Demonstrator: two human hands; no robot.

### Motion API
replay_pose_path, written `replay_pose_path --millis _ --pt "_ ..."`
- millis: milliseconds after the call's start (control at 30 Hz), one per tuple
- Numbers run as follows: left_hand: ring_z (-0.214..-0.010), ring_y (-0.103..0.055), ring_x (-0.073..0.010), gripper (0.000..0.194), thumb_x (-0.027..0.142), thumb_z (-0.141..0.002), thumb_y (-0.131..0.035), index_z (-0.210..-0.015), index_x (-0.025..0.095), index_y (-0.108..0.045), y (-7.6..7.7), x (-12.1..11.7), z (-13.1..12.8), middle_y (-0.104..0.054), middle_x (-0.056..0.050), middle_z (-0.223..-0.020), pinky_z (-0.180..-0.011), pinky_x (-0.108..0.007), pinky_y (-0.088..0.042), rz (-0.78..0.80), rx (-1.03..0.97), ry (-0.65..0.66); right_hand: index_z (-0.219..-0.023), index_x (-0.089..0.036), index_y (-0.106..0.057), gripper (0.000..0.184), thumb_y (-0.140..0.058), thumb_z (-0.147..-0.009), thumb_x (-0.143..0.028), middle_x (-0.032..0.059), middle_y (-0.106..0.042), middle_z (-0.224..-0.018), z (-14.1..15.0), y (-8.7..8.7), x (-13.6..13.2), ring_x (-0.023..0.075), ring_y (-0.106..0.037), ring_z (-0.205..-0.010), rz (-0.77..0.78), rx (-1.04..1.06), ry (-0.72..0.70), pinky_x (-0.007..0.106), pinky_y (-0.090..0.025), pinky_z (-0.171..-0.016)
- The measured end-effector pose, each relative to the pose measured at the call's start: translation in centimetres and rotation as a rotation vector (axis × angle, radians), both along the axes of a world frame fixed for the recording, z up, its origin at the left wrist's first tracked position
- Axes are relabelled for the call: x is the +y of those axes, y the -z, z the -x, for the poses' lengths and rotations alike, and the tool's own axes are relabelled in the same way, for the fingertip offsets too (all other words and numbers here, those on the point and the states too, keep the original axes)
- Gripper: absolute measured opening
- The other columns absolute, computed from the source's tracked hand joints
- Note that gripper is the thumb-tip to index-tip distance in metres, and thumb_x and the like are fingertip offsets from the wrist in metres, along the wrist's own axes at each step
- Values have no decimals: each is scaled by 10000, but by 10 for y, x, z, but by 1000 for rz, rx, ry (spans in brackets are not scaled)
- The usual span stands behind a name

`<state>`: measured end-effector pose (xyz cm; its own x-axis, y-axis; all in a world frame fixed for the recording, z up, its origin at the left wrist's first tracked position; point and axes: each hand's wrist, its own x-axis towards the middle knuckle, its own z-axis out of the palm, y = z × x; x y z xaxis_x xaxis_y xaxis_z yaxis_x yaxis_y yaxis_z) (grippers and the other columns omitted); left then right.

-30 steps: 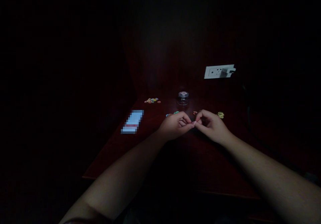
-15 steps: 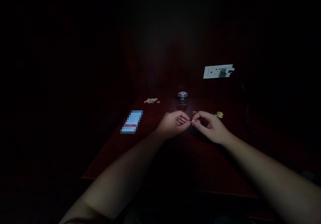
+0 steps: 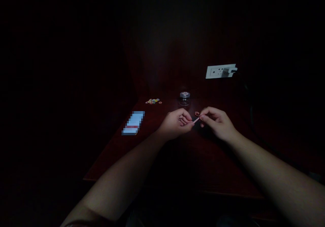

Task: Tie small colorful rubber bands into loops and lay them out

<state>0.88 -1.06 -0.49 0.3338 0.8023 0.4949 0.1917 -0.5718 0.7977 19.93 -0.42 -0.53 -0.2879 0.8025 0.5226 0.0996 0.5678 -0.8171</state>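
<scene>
Between my two hands a small pink elastic hair band (image 3: 196, 120) is drawn out into a short, slanting strip. My left hand (image 3: 177, 122) pinches its lower end between thumb and fingertips, the other fingers curled in. At the upper end, my right hand (image 3: 215, 122) grips it with thumb and forefinger. Just behind the fingertips lie a few reddish bands (image 3: 197, 113) on the dark red table (image 3: 162, 172). The yellow bands are hidden behind my right hand.
A loose pile of multicoloured bands (image 3: 153, 101) lies at the back left. Near it is a lit phone (image 3: 133, 122), its screen blurred out. A small clear round jar (image 3: 184, 98) stands at the back. On the wall, a socket plate (image 3: 220, 71) holds a plug with a dark cable.
My right hand has moved right and slightly up, stretching the pink band longer. It now covers the yellow bands. My left hand has barely moved.
</scene>
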Motion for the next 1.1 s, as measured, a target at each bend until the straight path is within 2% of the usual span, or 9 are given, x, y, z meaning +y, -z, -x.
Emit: replay_pose_path --millis 200,400,733,1100 --pt "-557 -504 -51 151 240 -716 -662 -766 132 -569 2 1 0 -603 -2 -671 -523 -172 -428 -67 63 -36 -768 -165 -598 237 -618 -827 -393 -1 -571 -599 2 6 1 119 -525 -532 33 -35 -39 254 -408 -524" --pt "-588 -548 -62 141 228 -735 -649 -831 136 -604 4 3 1 -648 -21 -725 -534 -174 -438 -136 102 -51 -766 -172 -632 205 -616 -825 -368 28 -606 -682 4 1 -4 136 -539 -594 -58 -140 -10 271 -437 -561" --pt "-647 -593 -78 161 237 -747 -654 -866 134 -620 5 3 3 -676 -41 -788 -561 -176 -445 -139 121 -53 -816 -169 -638 185 -603 -831 -350 39 -609 -734 3 6 -1 144 -539 -629 -43 -149 -16 267 -450 -550" --pt "-649 -568 -83 205 257 -742 -663 -904 136 -630 4 5 5 -653 -27 -770 -567 -191 -435 -190 162 -93 -848 -187 -651 168 -612 -831 -350 41 -632 -755 3 10 2 150 -543 -640 -68 -143 -15 268 -430 -548"
